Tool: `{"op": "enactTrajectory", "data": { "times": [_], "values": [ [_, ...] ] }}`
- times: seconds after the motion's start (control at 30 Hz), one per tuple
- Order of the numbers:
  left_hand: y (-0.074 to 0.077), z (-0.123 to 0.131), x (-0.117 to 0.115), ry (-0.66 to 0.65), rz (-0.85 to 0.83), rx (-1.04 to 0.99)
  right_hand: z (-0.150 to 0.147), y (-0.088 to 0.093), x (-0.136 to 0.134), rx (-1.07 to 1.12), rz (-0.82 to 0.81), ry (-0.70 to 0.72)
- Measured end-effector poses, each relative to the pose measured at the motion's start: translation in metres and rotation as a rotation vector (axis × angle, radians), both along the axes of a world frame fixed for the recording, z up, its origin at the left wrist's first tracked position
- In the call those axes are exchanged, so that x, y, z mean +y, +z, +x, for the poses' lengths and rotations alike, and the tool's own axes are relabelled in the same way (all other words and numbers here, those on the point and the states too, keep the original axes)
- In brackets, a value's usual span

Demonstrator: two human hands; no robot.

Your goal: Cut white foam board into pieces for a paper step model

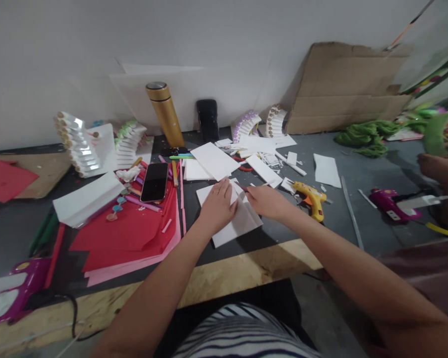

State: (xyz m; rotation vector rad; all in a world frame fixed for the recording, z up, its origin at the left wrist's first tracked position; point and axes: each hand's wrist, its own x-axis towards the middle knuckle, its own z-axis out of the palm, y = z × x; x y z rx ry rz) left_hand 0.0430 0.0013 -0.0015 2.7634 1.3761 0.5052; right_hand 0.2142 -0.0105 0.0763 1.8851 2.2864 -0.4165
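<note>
My left hand (218, 206) lies with its fingers spread on a white sheet (233, 229) near the table's front edge. Just to its right, my right hand (265, 201) is closed around a small dark tool whose tip shows by the fingers; most of it is hidden. The two hands are close together over the sheet. Behind them lie white rectangles (214, 160) and many small white scraps (271, 159). A yellow glue gun (310, 199) rests to the right of my right hand.
Red paper (123, 228), a phone (155, 182) and a gold bottle (166, 114) stand or lie at the left. Cardboard (347, 89) leans on the wall. Another person's hand (438, 166) holds something green at the right, near a purple glue gun (393, 205).
</note>
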Motion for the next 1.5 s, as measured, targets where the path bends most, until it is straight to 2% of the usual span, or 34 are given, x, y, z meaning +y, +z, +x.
{"op": "enactTrajectory", "data": {
  "times": [0.37,0.6,0.97,1.5],
  "values": [
    [0.001,-0.002,0.0,-0.007,-0.025,-0.017,-0.013,-0.003,0.014,-0.013,0.057,0.029],
    [-0.001,-0.002,0.0,-0.002,-0.048,-0.035,-0.02,-0.006,0.021,-0.047,0.02,0.072],
    [-0.001,-0.005,-0.001,-0.03,-0.052,-0.131,-0.038,0.002,0.033,-0.092,-0.02,0.079],
    [-0.003,-0.003,-0.001,-0.008,-0.006,-0.067,-0.03,0.004,0.019,-0.05,-0.042,0.072]
  ]
}}
